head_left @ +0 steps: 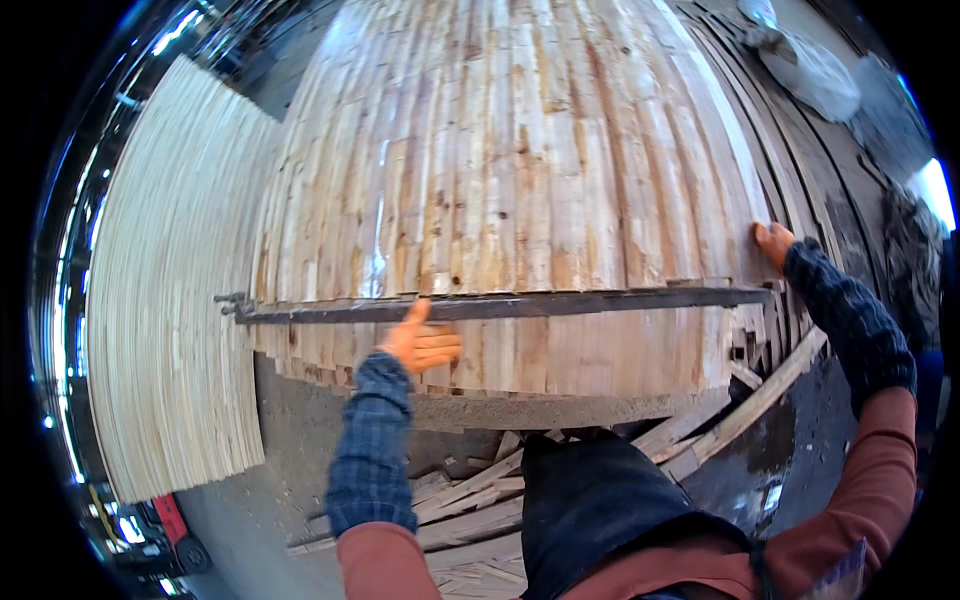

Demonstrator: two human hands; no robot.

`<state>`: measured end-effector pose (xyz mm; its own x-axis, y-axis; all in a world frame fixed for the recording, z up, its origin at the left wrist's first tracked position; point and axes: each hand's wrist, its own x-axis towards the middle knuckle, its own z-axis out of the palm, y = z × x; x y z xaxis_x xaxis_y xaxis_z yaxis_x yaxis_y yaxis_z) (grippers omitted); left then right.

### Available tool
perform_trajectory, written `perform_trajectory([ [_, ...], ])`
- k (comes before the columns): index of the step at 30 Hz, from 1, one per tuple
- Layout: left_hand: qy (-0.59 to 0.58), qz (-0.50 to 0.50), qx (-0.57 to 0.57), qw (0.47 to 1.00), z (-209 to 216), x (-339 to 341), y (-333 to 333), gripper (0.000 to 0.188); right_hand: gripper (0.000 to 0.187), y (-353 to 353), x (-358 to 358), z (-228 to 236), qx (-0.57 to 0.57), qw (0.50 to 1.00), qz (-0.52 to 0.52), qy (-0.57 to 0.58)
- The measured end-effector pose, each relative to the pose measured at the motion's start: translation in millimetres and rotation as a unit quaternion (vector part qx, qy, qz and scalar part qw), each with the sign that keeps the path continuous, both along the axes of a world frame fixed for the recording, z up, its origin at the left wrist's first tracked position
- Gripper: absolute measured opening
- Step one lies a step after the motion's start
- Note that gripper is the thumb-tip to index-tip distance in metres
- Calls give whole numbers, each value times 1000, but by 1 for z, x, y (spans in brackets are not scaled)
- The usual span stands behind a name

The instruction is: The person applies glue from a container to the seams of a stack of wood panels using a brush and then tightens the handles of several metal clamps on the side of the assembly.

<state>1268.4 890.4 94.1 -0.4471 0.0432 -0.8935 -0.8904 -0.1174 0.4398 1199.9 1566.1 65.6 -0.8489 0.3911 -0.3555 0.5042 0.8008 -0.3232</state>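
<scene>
Open left grip (424, 345) against slat sheet (520, 180)

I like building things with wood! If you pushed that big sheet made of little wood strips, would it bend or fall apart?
The strip sheet would probably flex rather than stay stiff, since it looks thin and wide. It may be fragile: uneven strip ends show at its near edge by the left hand. It likely slides as one piece, with the long dark bar lying across it and the right hand at its side.

Rough wooden strips (520, 150), matt metal bar (560, 303)
</scene>
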Motion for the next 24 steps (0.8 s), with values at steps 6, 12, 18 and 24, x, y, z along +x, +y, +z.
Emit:
perform_trajectory([
  [6, 31, 284, 66, 956, -39, -18, 80, 90, 67, 52, -5, -11, 33, 993, 110, -40],
  [12, 143, 328, 144, 922, -95, 1, 70, 79, 65, 10, 0, 33, -108, 992, -59, -29],
  [18, 191, 435, 168, 864, -131, -3, 93, 65, 55, -7, 4, 68, -185, 980, -71, -32],
  [24, 84, -30, 5, 996, -68, -12, 69, 57, 65, 37, 4, 38, -147, 988, 22, -43],
])
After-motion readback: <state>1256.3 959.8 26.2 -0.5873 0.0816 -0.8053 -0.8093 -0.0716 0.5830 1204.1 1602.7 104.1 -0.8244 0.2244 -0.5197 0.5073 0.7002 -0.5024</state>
